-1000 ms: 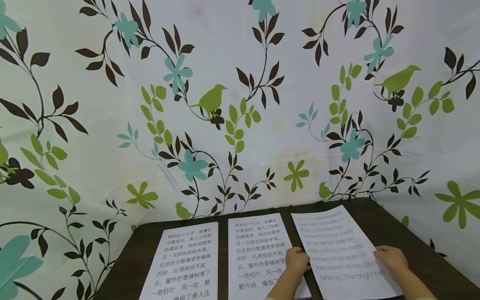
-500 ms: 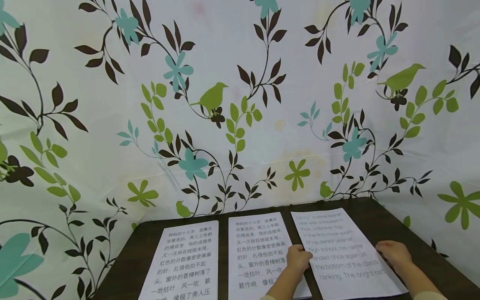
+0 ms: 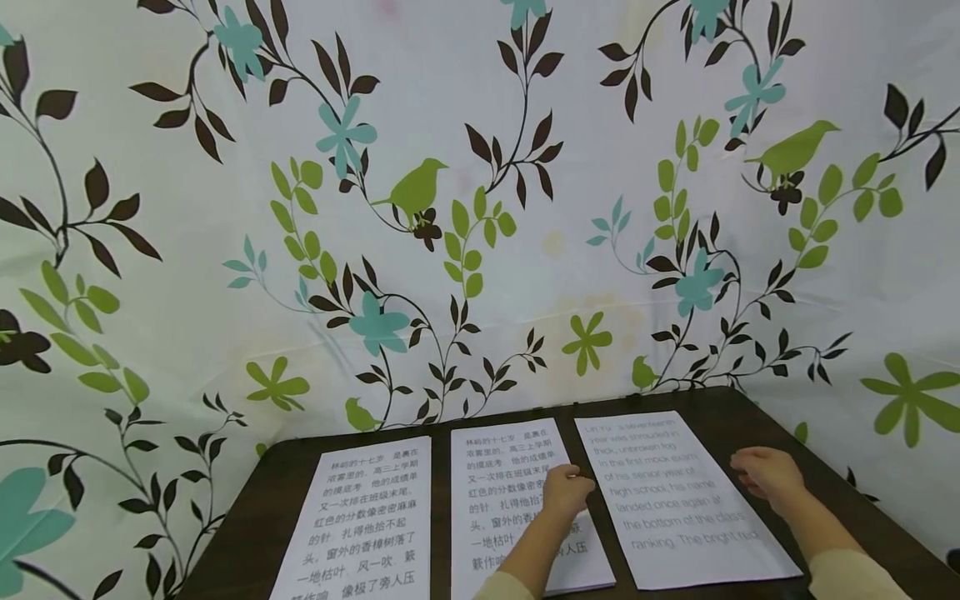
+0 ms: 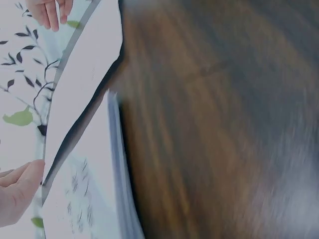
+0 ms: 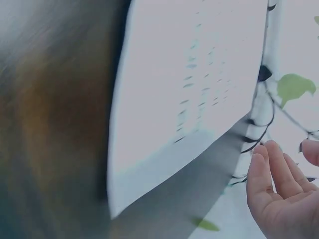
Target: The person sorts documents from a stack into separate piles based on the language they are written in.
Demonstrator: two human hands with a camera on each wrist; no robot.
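Note:
A printed English page [image 3: 667, 492] lies on the dark wooden table, at the right of three paper piles. My left hand [image 3: 568, 493] hovers over the right side of the middle Chinese-text stack [image 3: 502, 475], fingers loosely bent and nothing in them. In the left wrist view, that hand [image 4: 20, 193] shows at the left edge beside the papers. Just off the English page's right edge is my right hand [image 3: 768, 477], its fingers loosely bent. The right wrist view shows this hand [image 5: 284, 194] holding nothing, its fingers apart from the paper.
Another Chinese-text stack [image 3: 367, 508] lies at the left, parallel to the others. The dark wooden table [image 3: 262, 508] reaches back to a white curtain [image 3: 495, 350] printed with leaves, birds and flowers.
Both hands have let go of the English page's side edges. The left hand has moved left over the middle stack, the right hand has risen slightly, and the page now lies flat.

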